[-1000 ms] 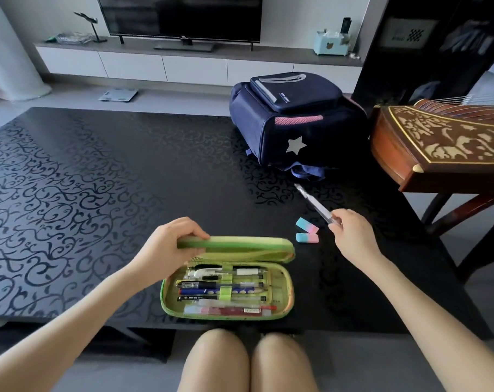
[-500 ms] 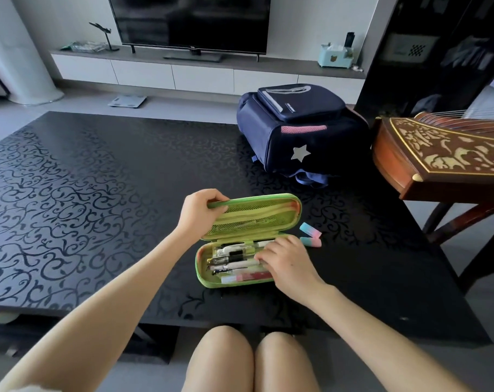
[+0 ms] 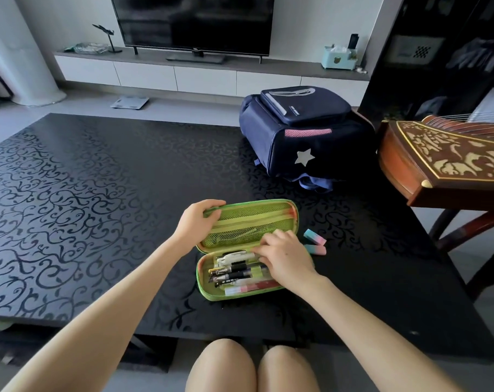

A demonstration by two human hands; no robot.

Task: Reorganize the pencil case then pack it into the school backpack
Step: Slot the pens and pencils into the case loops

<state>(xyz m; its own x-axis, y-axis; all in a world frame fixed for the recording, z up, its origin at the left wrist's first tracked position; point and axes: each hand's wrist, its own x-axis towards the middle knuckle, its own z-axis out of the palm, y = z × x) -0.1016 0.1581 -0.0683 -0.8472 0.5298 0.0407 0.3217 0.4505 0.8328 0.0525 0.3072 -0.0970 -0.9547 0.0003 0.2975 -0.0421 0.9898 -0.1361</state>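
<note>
Step in hand: you are mid-reorganising; the green pencil case [image 3: 248, 250] lies open on the black bench [image 3: 98, 193] just in front of you, and the packing has not begun.
Left hand: your left hand [image 3: 197, 222] has its grip closed on the top left edge of the lid [image 3: 248, 222], propping it up so the mesh pocket faces you.
Right hand: your right hand [image 3: 285, 258] lies over the right half of the tray, fingers curled down among the pens [image 3: 234, 271]. Whether its grip is closed on a pen I cannot tell, as the palm hides the fingertips' work.
Loose items: two pink-and-blue erasers [image 3: 315, 243] lie on the bench just beside the case's right end, touching or nearly touching each other.
Backpack: the navy school backpack [image 3: 302, 137] stands at the far side of the bench, well apart from the case; its top looks shut.
Next move, as I judge it: seat the pen flat under the elastic band, then fetch the erasers into the case before you lower the lid and zip it.
Change from a second ago: your right hand was then out beside the erasers holding a pen up; it has since come into the tray, and the lid now stands more upright.
</note>
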